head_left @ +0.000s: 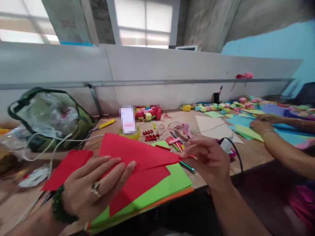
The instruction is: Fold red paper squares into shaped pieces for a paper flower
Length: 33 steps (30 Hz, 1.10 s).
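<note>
My left hand (94, 188) lies flat with fingers stretched out on a folded red paper sheet (137, 154), pressing it onto a stack topped by lime green paper (172, 182). A ring and a dark green bead bracelet show on that hand. My right hand (209, 157) pinches the right corner of the same red sheet between thumb and fingers. A second red sheet (69, 167) sticks out to the left under my left hand.
A green-trimmed clear bag (49, 114) and white cables (61, 141) sit at left. A tape roll (130, 133), small coloured paper cubes (147, 113), scissors and pens lie behind. Another person's arms (273, 137) rest on blue paper at right. The table edge (246, 170) runs near my right wrist.
</note>
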Available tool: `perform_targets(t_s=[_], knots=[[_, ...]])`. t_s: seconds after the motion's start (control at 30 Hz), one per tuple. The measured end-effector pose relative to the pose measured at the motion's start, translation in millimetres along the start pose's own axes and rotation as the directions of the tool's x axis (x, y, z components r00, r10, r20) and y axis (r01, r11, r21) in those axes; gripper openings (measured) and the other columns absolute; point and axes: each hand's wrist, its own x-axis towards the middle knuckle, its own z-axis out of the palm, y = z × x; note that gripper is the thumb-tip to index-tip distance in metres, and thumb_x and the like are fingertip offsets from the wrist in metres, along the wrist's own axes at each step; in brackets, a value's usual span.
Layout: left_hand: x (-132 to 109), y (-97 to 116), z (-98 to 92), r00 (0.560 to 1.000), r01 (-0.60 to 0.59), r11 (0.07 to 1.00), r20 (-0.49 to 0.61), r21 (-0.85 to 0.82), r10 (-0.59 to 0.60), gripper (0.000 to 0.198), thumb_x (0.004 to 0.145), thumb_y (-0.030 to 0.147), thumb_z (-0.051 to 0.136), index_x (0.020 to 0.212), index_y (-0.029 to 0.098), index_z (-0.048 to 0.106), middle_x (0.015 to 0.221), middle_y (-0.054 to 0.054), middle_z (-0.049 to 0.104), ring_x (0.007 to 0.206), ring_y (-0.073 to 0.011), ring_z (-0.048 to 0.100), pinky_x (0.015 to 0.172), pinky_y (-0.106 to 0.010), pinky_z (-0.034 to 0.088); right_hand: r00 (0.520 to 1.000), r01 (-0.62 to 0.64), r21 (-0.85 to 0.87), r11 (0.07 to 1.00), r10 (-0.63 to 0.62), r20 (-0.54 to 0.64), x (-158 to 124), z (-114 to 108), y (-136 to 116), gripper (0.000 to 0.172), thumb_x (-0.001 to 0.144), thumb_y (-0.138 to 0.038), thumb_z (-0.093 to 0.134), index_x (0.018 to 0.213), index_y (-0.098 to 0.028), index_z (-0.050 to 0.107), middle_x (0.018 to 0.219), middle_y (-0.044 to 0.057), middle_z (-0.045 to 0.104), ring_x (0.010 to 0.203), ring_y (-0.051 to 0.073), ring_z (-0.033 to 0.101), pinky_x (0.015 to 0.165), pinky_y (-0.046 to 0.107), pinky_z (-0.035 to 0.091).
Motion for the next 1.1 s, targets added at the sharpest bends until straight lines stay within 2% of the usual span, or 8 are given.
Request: perform_targets(t_s=[0.07,0.17,0.3,0.4,0.6,0.7,0.87,1.1], knots=[[-3.9,-4.9,7.7,0.998,-0.057,0.997,0.005,0.042,0.057,0.033,0.085,0.003,0.057,0.113,0.019,0.064,0.092,0.001,0.072,0.088,-0.0127,0.067,0.095,-0.03,0.051,0.992,0.075,-0.19,0.979,-0.054,0.113,-4.8,2.8,10.4,0.045,0.078,-0.004,0.068,0.114,-0.026,0.056,0.081,-0.001,0.073,0.08,0.016,0.069,0.083,0.032,0.054],[-12.2,-8.7,22.3,0.997,-0.068,0.996,0.027,0.051,0.067,0.023,0.083,0.009,0.066,0.103,0.02,0.064,0.079,0.004,0.071,0.073,-0.0097,0.067,0.08,-0.026,0.055,0.946,0.243,-0.383,0.891,-0.131,0.296,-13.8,11.8,32.7,0.035,0.08,-0.004,0.063,0.108,-0.024,0.058,0.079,0.0,0.072,0.088,0.017,0.067,0.08,0.031,0.054],[-30.0,-6.1,39.7,0.978,-0.167,0.986,0.122,-0.014,0.167,0.015,0.082,0.011,0.067,0.096,0.015,0.063,0.075,0.003,0.069,0.068,-0.0107,0.065,0.065,-0.026,0.054,0.871,0.356,-0.479,0.803,-0.099,0.481,-32.2,23.4,61.2,0.028,0.084,-0.005,0.056,0.106,-0.02,0.062,0.082,0.003,0.07,0.079,0.016,0.064,0.065,0.025,0.055],[-43.1,-3.0,47.7,0.951,-0.207,0.977,0.222,-0.051,0.213,0.015,0.082,0.01,0.066,0.096,0.012,0.062,0.077,0.001,0.068,0.066,-0.0118,0.064,0.058,-0.026,0.051,0.813,0.414,-0.477,0.775,-0.08,0.576,-44.0,25.4,73.0,0.028,0.086,-0.005,0.053,0.109,-0.018,0.063,0.084,0.006,0.069,0.081,0.015,0.064,0.062,0.022,0.054],[-51.9,-1.7,53.9,0.903,-0.227,0.959,0.333,-0.171,0.273,0.013,0.088,0.01,0.058,0.1,0.009,0.061,0.078,-0.002,0.067,0.065,-0.0129,0.062,0.058,-0.027,0.052,0.722,0.497,-0.464,0.733,-0.053,0.69,-47.1,20.5,73.4,0.03,0.088,-0.005,0.048,0.112,-0.016,0.062,0.074,0.004,0.068,0.085,0.018,0.063,0.065,0.026,0.054],[-49.5,-2.8,52.6,0.889,-0.209,0.953,0.362,-0.221,0.279,0.014,0.089,0.007,0.054,0.101,0.009,0.06,0.078,-0.003,0.067,0.063,-0.0126,0.061,0.057,-0.027,0.052,0.698,0.527,-0.445,0.724,-0.07,0.713,-45.6,18.3,69.5,0.031,0.088,-0.004,0.047,0.113,-0.015,0.061,0.076,0.003,0.07,0.086,0.019,0.062,0.064,0.027,0.054],[-49.4,-4.8,49.2,0.891,-0.187,0.943,0.357,-0.276,0.281,0.017,0.09,0.006,0.048,0.103,0.008,0.06,0.083,-0.006,0.07,0.063,-0.0133,0.062,0.056,-0.027,0.051,0.699,0.515,-0.413,0.751,-0.089,0.71,-45.7,17.3,64.1,0.036,0.084,0.0,0.047,0.114,-0.017,0.06,0.083,0.003,0.072,0.088,0.019,0.062,0.064,0.028,0.053],[-53.4,-5.4,48.1,0.887,-0.176,0.942,0.37,-0.286,0.277,0.02,0.09,0.004,0.049,0.105,0.008,0.061,0.089,-0.007,0.071,0.067,-0.0141,0.063,0.058,-0.027,0.049,0.722,0.324,-0.37,0.871,0.025,0.691,-50.0,13.9,60.1,0.04,0.082,0.0,0.046,0.116,-0.016,0.059,0.089,0.006,0.069,0.087,0.017,0.061,0.065,0.027,0.052]])
